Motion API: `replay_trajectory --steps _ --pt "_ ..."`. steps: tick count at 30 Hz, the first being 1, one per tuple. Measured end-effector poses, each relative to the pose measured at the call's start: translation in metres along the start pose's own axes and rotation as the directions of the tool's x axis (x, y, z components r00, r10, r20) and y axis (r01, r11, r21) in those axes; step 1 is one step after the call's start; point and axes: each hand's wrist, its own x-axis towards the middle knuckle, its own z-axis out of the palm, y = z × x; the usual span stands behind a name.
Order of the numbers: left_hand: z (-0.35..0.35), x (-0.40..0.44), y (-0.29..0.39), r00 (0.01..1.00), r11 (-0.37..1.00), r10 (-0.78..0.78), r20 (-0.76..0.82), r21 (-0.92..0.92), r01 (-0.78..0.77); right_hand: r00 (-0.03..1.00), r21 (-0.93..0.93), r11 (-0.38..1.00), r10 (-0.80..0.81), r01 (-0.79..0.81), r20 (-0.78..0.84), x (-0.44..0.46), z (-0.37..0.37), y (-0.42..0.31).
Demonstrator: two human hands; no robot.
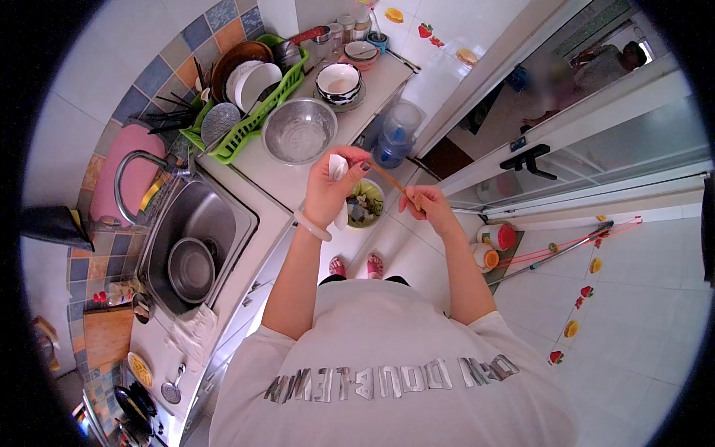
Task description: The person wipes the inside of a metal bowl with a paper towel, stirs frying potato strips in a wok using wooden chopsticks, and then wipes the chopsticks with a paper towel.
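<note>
My left hand [331,190] is closed around a crumpled white tissue [338,167], part of which hangs below the palm. Its fingertips meet the upper end of a thin brown wooden stick [387,177], perhaps a chopstick. The other end of the stick is pinched by my right hand [424,205], fingers curled in. Under my hands, on the floor, stands a waste bin [382,197] with greenish scraps inside, partly covered by my left hand. A metal bowl [299,130] rests on the counter just beyond my left hand.
At left is a sink [237,216] holding a dark pan [191,270]. A green dish rack [249,130] with bowls stands behind. A water jug [398,134] sits past the counter's end. A glass door [596,141] and a mop pole [551,255] are at right.
</note>
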Motion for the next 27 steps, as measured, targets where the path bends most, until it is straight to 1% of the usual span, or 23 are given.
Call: replay_trajectory --steps 1,4,7,10,13,16,19,22,25,27 --pt "0.000 0.000 -0.001 1.000 1.000 0.004 0.006 -0.003 -0.004 1.000 0.003 1.000 0.005 -0.005 0.005 0.000 0.000 0.000" --pt "0.003 0.001 -0.006 0.996 0.996 0.093 -0.018 -0.004 -0.093 1.000 0.002 1.000 0.000 0.000 -0.009 -0.002 0.003 -0.004" --pt "-0.001 -0.004 0.000 0.999 0.999 -0.046 -0.026 0.003 0.047 1.000 -0.011 1.000 0.000 0.000 0.003 -0.001 0.001 0.000" --pt "-0.001 -0.005 -0.002 0.988 0.991 -0.134 -0.080 -0.010 0.134 1.000 0.000 1.000 0.008 -0.008 -0.001 -0.002 0.002 0.001" --pt "0.000 -0.006 -0.007 0.972 0.921 -0.231 -0.039 -0.329 0.206 1.000 0.024 1.000 0.013 -0.013 0.004 -0.003 0.005 -0.001" --pt "0.005 -0.007 -0.004 0.948 0.841 -0.318 -0.019 -0.468 0.272 1.000 -0.014 1.000 0.018 -0.018 0.006 -0.004 0.007 -0.003" --pt "-0.006 -0.006 -0.013 0.909 0.708 -0.328 0.256 -0.570 0.416 0.996 0.008 0.999 0.040 -0.041 0.085 -0.003 0.002 0.005" --pt "-0.006 -0.007 -0.010 0.861 0.630 -0.319 0.396 -0.590 0.505 0.993 0.008 0.999 0.036 -0.037 0.115 -0.005 0.004 0.004" --pt "-0.001 -0.007 -0.009 0.871 0.676 -0.360 0.335 -0.549 0.491 0.999 0.028 0.999 0.032 -0.033 0.044 -0.007 0.008 -0.003" --pt "-0.002 -0.004 -0.024 0.905 0.850 -0.409 0.120 -0.311 0.426 0.998 0.040 0.998 0.055 -0.056 0.013 -0.005 0.008 0.000"
